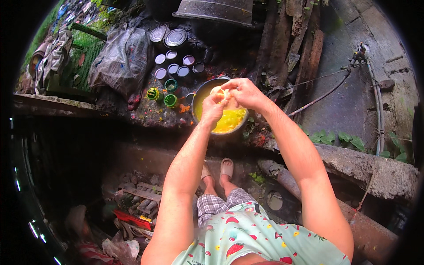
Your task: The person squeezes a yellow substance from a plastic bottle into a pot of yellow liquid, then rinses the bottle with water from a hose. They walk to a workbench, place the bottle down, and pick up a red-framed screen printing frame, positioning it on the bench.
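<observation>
A round metal pot [194,115] holds bright yellow liquid [229,120], with a pale peach-coloured mass [232,104] toward its far right side. Both of my hands meet above it, fingers bent and closed together. My left hand [213,109] pinches at the near left of a small pale thing [224,94], while my right hand [246,93] closes on it from the right. Fingers cover most of this thing, so its kind is unclear. Left of the pot stand two green-rimmed containers [170,101] and a yellow-topped one [153,93].
Several small lidded cans [183,70] and two larger cans [176,38] stand farther back. A grey plastic sheet [119,57] lies at the left, a dark tub [214,11] behind. Wooden planks [304,57] and a broken concrete ledge [366,170] are on the right.
</observation>
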A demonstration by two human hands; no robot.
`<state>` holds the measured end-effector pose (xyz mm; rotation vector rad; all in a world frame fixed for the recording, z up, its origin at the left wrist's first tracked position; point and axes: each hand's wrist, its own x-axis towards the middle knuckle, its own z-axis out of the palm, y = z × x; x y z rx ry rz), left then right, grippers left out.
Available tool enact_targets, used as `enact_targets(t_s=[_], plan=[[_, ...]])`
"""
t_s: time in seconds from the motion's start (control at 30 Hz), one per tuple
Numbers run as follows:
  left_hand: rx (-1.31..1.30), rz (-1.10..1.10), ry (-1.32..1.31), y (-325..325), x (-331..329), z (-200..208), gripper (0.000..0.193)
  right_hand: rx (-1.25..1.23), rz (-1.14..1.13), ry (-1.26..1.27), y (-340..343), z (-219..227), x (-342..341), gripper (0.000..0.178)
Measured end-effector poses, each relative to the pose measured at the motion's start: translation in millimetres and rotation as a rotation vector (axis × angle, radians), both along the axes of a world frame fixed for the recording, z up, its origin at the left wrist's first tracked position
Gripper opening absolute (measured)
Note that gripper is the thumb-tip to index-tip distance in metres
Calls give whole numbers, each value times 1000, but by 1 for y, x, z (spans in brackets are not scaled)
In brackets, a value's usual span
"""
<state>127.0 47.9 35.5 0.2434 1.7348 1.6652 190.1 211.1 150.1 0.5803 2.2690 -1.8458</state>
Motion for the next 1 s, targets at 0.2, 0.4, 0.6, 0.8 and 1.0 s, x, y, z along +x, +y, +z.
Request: enact_targets(t_s=[0.2, 0.4, 0.6, 0.8, 1.0], plan=[[35, 65, -118, 23, -13, -7, 25, -6, 118, -44, 3, 15, -17, 41], [-95, -8, -143, 25, -33, -20, 35, 101, 164, -52, -19, 31, -29, 26], [-88, -222, -105, 14, -45, -50, 20, -1, -61, -84, -43, -3, -36, 37], [25, -263, -102, -12, -55, -67, 22, 670, 97, 0, -103, -44, -35, 38], [57, -324, -56, -28, -71, -58, 24, 853, -67, 181, -143, -67, -28, 20]])
